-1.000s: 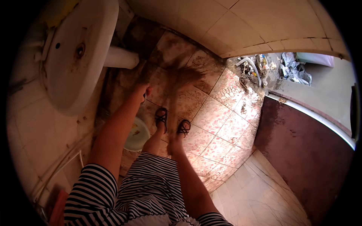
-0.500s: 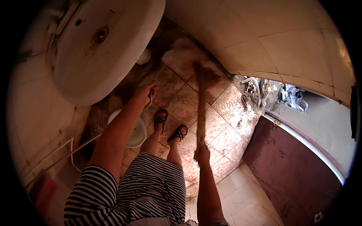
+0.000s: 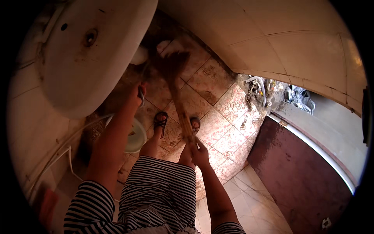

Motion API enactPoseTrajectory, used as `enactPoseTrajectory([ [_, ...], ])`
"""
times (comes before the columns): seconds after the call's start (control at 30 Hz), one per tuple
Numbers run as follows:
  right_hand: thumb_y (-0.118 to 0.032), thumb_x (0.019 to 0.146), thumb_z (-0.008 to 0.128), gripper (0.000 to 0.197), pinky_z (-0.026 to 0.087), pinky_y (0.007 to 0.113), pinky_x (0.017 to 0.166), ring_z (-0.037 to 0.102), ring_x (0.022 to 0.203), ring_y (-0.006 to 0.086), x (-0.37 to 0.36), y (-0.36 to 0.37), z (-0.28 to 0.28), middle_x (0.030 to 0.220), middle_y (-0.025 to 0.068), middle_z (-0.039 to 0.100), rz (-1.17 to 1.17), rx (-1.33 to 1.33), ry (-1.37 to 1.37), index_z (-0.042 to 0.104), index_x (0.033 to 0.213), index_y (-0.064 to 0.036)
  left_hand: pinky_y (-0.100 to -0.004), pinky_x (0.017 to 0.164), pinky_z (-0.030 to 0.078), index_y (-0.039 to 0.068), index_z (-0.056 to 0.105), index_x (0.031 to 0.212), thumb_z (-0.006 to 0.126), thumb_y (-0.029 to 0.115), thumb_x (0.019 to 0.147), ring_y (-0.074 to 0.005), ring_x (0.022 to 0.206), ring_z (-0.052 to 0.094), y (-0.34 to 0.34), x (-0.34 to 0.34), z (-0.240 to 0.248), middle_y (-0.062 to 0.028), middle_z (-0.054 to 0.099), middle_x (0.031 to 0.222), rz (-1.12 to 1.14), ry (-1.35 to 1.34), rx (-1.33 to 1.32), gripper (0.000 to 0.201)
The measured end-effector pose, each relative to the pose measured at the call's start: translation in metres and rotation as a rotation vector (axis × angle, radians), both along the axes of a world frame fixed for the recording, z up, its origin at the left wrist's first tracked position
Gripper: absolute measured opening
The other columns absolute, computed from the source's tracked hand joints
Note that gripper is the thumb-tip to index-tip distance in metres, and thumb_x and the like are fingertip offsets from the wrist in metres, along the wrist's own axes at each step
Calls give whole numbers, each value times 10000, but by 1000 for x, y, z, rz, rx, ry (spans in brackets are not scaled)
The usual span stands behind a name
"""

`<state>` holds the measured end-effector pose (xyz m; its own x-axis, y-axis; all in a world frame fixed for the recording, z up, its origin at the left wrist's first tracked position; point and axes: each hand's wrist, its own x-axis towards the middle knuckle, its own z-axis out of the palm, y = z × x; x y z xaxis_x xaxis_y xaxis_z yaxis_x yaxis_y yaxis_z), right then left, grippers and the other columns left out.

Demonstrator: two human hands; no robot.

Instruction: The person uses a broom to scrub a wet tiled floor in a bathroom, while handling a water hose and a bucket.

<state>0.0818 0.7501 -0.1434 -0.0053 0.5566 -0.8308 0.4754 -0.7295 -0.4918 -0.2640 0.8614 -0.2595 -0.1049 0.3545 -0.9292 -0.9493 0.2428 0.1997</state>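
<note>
A long-handled broom (image 3: 178, 103) slants over the wet, dirty patterned floor tiles, its dark bristles spread near the pedestal of the washbasin. My right hand (image 3: 198, 154) is closed round the upper end of its handle. My left hand (image 3: 137, 94), dim under the basin's edge, is wrapped round a hose (image 3: 142, 99); its outlet is too dark to make out. Below my left forearm, and partly hidden by it, stands a pale bucket (image 3: 136, 136) with liquid in it. My sandalled feet are on the tiles between bucket and broom.
The white washbasin (image 3: 97, 58) juts out at the upper left. A tiled wall (image 3: 280, 43) bounds the right side. Beyond a sill lie a pale bent pipe (image 3: 260, 87), debris and a crumpled grey plastic bag (image 3: 299, 99). A dark maroon door panel (image 3: 296, 167) fills the lower right.
The broom head has swung left and away, toward the basin's pedestal. My right hand has shifted left and slightly forward with the handle. My left hand, still on the hose, has moved slightly left.
</note>
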Motion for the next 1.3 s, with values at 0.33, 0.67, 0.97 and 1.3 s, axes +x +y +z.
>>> enactPoseTrajectory([
  [0.33,-370,879,440,485,464,279,673,596,801,181,-80,251,-88,871,159,615,571,410,129,456,1227,-33,-259,523,479,-57,471,1026,426,100,918,-186,618,531,76,45,6,-142,547,860,376,-106,26,196],
  [0.67,-461,880,306,471,426,419,851,561,1010,301,3,290,-66,1067,123,600,1138,84,-423,353,1293,-241,-237,556,544,-36,380,1218,411,31,899,-175,685,573,62,79,14,-196,529,1081,601,23,44,327],
  [0.97,-256,845,562,402,375,224,453,458,537,49,68,276,-3,705,-7,552,359,-53,124,525,1189,-51,-246,492,507,-31,284,1275,450,13,874,-166,597,537,76,104,60,-220,522,1080,522,-117,127,436],
  [1.3,-424,867,423,488,481,375,629,594,748,248,-169,337,-67,917,150,605,836,70,-90,488,1176,-51,-244,517,523,-94,413,1081,453,92,904,-165,609,541,80,66,40,-198,546,933,619,-71,125,260],
])
